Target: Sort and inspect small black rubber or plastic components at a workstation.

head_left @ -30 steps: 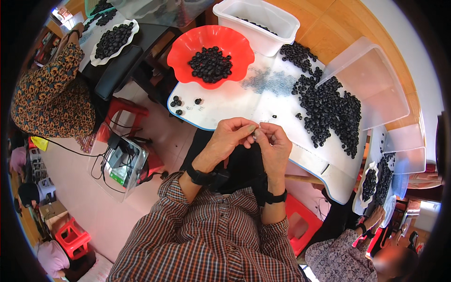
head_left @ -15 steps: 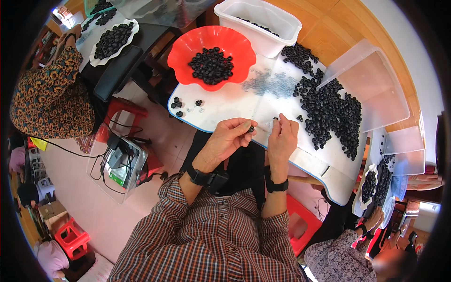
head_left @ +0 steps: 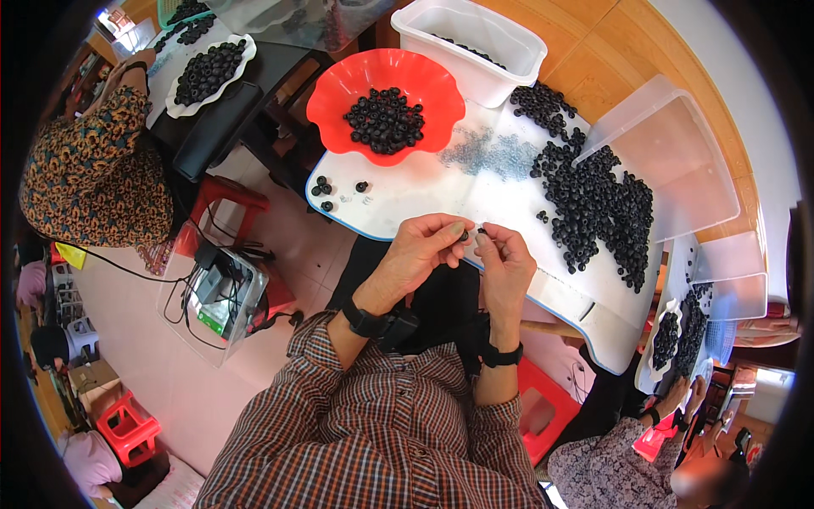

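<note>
Just over the table's near edge, my left hand [head_left: 421,253] pinches a small round black piece [head_left: 464,236] between thumb and fingertips. My right hand [head_left: 507,265] is close beside it, also pinching a tiny dark piece [head_left: 482,231], mostly covered by the fingers. Only a narrow gap separates the two sets of fingertips. To the right on the white table [head_left: 487,204] spreads a big pile of black ring-like pieces [head_left: 593,199]. Small clear bits [head_left: 492,154] lie scattered in the middle. A red wavy-rimmed bowl [head_left: 329,106] holds more black pieces. Several loose ones [head_left: 322,187] sit at the left edge.
A white tub [head_left: 466,64] with dark pieces stands at the back. Beside the pile, a clear plastic bin [head_left: 670,161] lies tipped over. Co-workers sit left and lower right. Cables fill a clear box [head_left: 220,297] by a red stool [head_left: 229,204].
My right hand has come left and down, bringing its pinched piece close to the one in my left hand. My left hand has shifted slightly right.
</note>
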### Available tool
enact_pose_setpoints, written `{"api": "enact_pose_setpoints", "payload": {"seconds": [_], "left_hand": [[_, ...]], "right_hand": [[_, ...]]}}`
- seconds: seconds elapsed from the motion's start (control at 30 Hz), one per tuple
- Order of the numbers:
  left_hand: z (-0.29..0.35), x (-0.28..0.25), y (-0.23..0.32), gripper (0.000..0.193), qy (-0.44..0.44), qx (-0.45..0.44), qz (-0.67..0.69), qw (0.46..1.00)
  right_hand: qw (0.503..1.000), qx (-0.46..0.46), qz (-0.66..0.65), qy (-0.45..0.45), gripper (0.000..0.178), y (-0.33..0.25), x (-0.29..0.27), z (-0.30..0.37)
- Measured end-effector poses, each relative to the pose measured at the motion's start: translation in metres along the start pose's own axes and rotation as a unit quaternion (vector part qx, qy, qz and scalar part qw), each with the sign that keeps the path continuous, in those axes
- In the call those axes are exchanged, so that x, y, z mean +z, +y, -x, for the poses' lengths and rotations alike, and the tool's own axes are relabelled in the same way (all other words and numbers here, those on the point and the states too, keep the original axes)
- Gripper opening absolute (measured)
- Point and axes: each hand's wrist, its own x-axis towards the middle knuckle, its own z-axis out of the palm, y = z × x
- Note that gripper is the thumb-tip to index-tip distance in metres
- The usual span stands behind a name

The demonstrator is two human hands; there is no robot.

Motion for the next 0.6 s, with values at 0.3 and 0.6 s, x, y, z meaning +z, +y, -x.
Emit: {"api": "enact_pose_setpoints", "payload": {"seconds": [0.3, 0.6], "left_hand": [[0.002, 0.011, 0.001, 0.022, 0.004, 0.023, -0.046, 0.999], [0.006, 0.013, 0.008, 0.025, -0.049, 0.014, 0.041, 0.998]], "right_hand": [[0.998, -0.046, -0.027, -0.027, 0.017, -0.009, -0.002, 0.005], [0.979, 0.04, -0.191, -0.066, 0.021, -0.017, -0.005, 0.006]]}}
